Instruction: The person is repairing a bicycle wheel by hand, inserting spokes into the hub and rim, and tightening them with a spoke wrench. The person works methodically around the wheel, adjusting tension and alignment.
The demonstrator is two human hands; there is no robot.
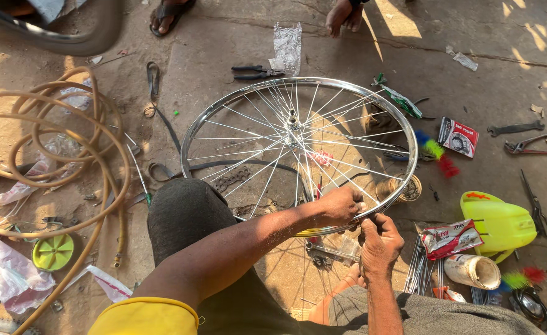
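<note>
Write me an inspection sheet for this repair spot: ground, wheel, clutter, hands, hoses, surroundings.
Surface: bare concrete ground, dusty, partly sunlit.
Job's things: spoked bicycle wheel, chrome rim, no tyre, held tilted over the person's knee; loose spokes lie beside it.
Clutter: pliers, foil wrapper, small printed box, spanner, scissors, yellow-green plastic container, green disc, plastic bags.
Hands: left hand grips the near rim; right hand is just below the rim; what it holds cannot be told.
Cables: tan hose coiled on the ground; black rubber strip.
Surroundings: another person's sandalled foot and bare foot at the top; a tyre at top left.
</note>
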